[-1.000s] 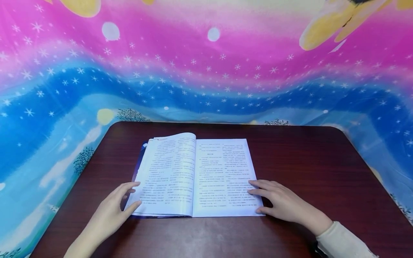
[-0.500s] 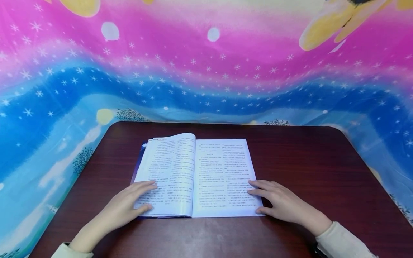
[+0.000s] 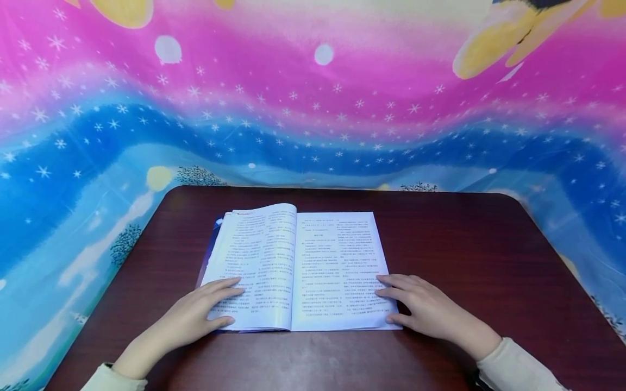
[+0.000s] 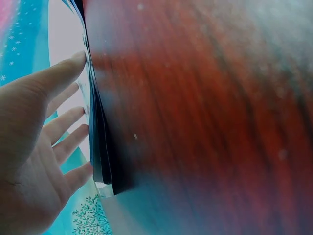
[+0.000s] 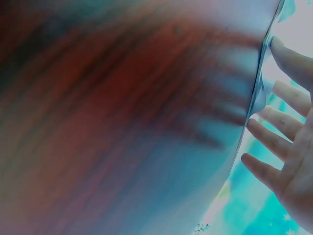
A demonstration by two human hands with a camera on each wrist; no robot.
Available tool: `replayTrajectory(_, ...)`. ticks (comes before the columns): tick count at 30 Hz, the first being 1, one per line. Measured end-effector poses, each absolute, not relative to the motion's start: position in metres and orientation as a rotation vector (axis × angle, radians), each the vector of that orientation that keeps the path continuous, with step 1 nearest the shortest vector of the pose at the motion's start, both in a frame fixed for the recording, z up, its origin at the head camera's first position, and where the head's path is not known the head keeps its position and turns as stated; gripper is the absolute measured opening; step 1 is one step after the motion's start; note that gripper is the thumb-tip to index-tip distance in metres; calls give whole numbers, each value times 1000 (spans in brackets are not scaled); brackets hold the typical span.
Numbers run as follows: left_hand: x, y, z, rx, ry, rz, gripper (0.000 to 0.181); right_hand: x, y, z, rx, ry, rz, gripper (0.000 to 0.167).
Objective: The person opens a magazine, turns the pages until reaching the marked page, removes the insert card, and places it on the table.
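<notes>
An open magazine (image 3: 332,260) with printed text lies on the dark wooden table in the head view, its left pages curving up near the spine. My left hand (image 3: 191,312) rests on the lower left page with fingers spread and fairly straight. At the lower right edge, my right hand (image 3: 425,307) touches the page with its fingertips, fingers also spread. In the left wrist view, the left hand (image 4: 44,127) lies along the magazine's layered edge (image 4: 98,142). From the right wrist view, the right hand (image 5: 288,132) has its fingers apart along the thin page edge (image 5: 257,83).
The brown table (image 3: 459,244) has rounded far corners and a glossy surface. Behind and around it hangs a pink and blue cloth (image 3: 293,119) with snowflake prints. A dark blue cover edge (image 3: 210,247) shows beneath the left pages.
My left hand has moved right, from the magazine's left edge onto the left page. The right hand and the magazine have stayed nearly still.
</notes>
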State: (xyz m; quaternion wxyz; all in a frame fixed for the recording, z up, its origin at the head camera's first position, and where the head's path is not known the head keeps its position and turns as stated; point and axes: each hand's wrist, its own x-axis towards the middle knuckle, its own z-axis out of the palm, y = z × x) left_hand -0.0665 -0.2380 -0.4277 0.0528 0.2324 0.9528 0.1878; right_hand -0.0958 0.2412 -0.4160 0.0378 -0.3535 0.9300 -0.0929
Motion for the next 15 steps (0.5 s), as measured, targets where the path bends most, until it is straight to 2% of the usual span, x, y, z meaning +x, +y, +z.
replayTrajectory(15, -69, -238, -428, 685, 2890, 573, 54, -105, 236, -406, -1024, 2852, -418, 35)
